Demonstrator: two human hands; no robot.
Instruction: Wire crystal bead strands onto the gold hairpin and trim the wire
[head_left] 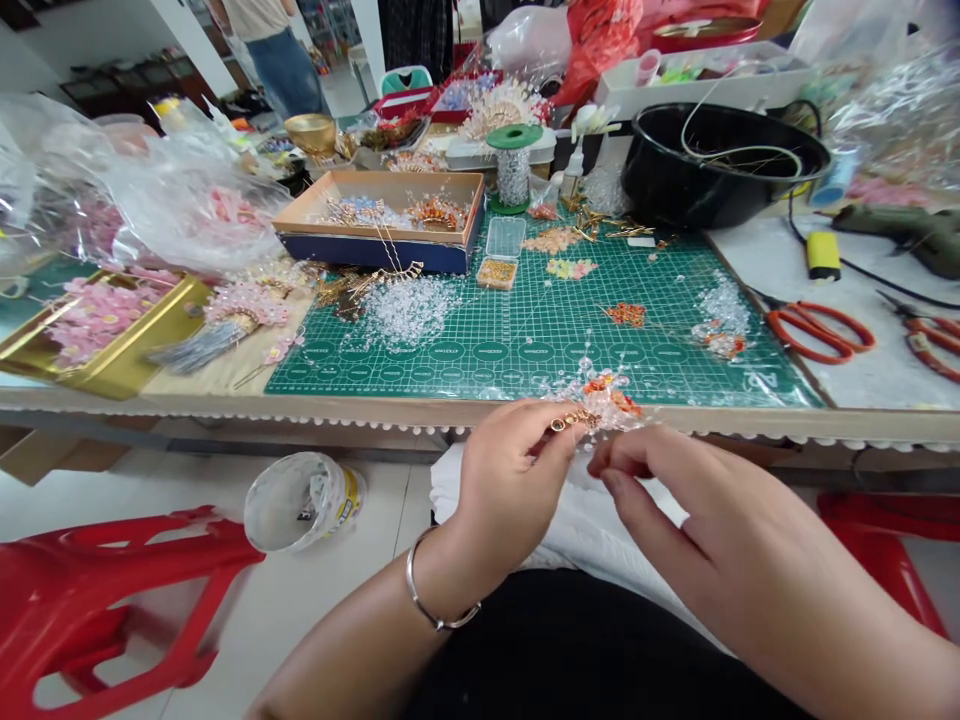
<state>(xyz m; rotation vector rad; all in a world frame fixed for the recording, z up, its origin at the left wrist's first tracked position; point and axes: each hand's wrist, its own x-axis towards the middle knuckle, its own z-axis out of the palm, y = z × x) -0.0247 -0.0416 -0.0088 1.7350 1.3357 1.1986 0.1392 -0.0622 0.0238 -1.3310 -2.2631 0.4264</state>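
Observation:
Between thumb and fingers, my left hand (pixel 511 480) pinches the gold end of a beaded hair ornament (pixel 611 398) with clear and orange beads. My right hand (pixel 690 510) is close by at the ornament's lower right, thumb and fingertips pressed together; whatever they grip is too small to make out. Both hands are above my lap, just in front of the table edge. On the green cutting mat (pixel 480 350) beyond them lie a heap of clear beads (pixel 409 312), some orange beads (pixel 627 315) and a small clear box (pixel 498 272) of gold beads.
A shallow box (pixel 379 250) of ornaments and a wire spool (pixel 513 170) stand behind. Right are a black bowl (pixel 697 190), orange-handled scissors (pixel 821 330) and a glue gun (pixel 907 235). A gold tin (pixel 142 350) of pink flowers sits left, above a red stool (pixel 112 610) and a bucket (pixel 296 505).

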